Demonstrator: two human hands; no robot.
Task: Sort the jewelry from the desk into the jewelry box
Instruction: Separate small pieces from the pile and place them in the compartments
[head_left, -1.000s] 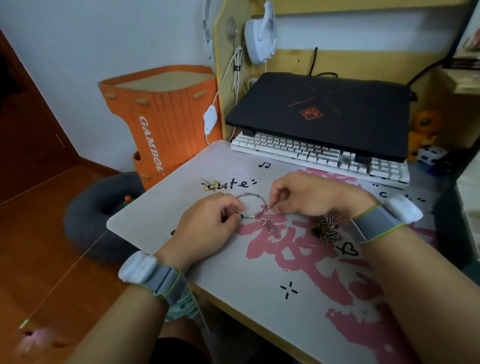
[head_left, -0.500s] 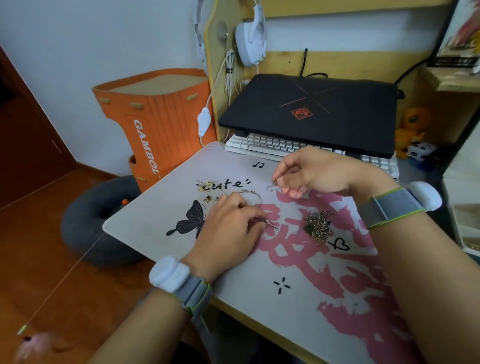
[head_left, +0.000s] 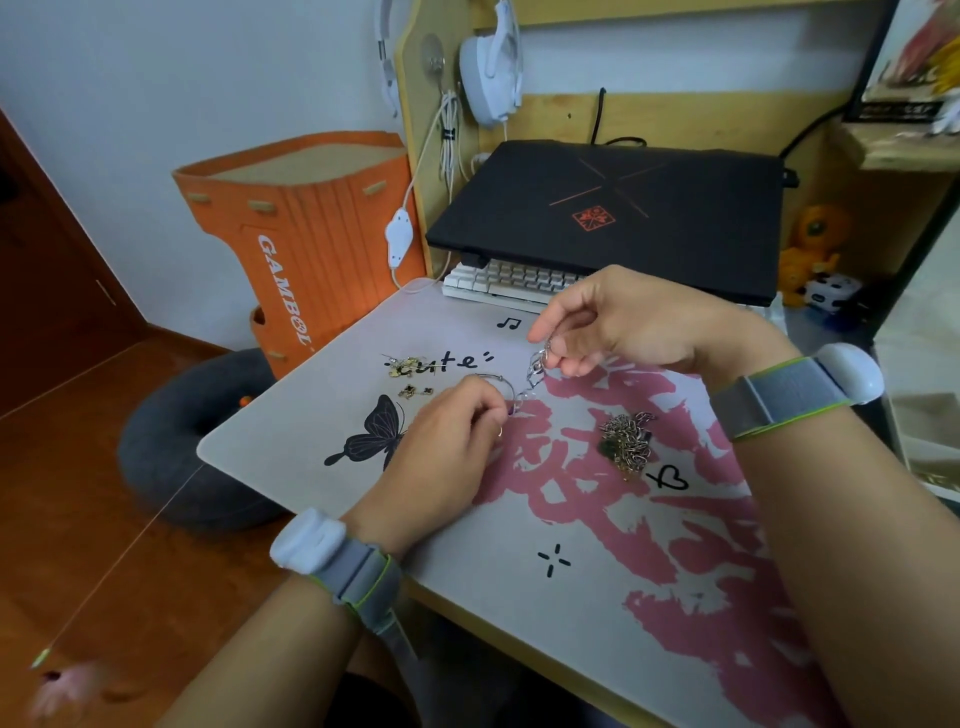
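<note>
My right hand (head_left: 618, 322) is raised above the desk mat (head_left: 519, 519) and pinches the top of a silver chain piece (head_left: 536, 370) that hangs down toward a thin silver hoop (head_left: 498, 382). My left hand (head_left: 447, 447) rests on the mat with curled fingers holding the hoop down at its near side. A tangled pile of chains (head_left: 626, 441) lies to the right on the pink print. Small gold pieces (head_left: 408, 365) and two dark clover studs (head_left: 415, 391) lie behind the left hand. No jewelry box is in view.
A closed black laptop (head_left: 608, 208) sits over a white keyboard (head_left: 498, 278) at the back. White headphones (head_left: 493, 67) hang above. An orange cardboard stand (head_left: 306, 234) and a grey round cushion (head_left: 171, 441) are on the floor to the left. Shelves stand at the right.
My right hand has risen from the mat, drawing the silver chain piece up off the hoop. My left hand has slid forward over the hoop and stays pressed on it.
</note>
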